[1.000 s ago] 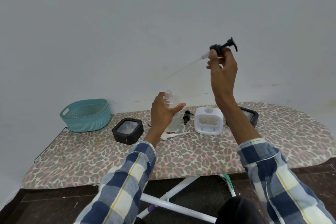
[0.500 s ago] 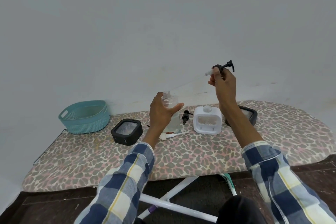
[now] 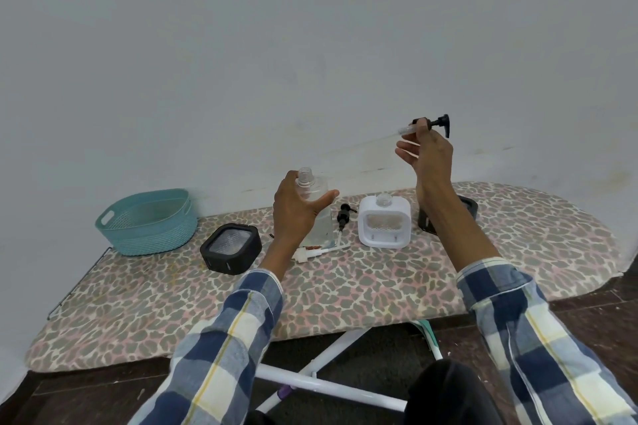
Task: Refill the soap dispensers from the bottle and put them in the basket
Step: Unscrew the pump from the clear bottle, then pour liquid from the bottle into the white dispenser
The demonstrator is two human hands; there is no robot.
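Note:
My left hand (image 3: 297,210) grips a clear plastic bottle (image 3: 317,214) that stands upright on the ironing board, its neck uncapped. Up in the air to the right, my right hand (image 3: 428,152) pinches a black pump head (image 3: 437,123); its thin clear tube slants down left toward the bottle. A white dispenser (image 3: 384,225) with an open neck stands right of the bottle. A black dispenser (image 3: 230,248) sits to the left, and another black one (image 3: 466,207) lies partly hidden behind my right forearm. The teal basket (image 3: 149,221) stands at the far left.
A second black pump (image 3: 344,214) and a white pump (image 3: 310,254) lie on the leopard-print board (image 3: 345,286) near the bottle. A plain wall rises right behind the board. White metal legs show below the front edge.
My right hand has come down with the black pump head, from high above the board to just above bottle height. The left hand has stayed on the bottle.

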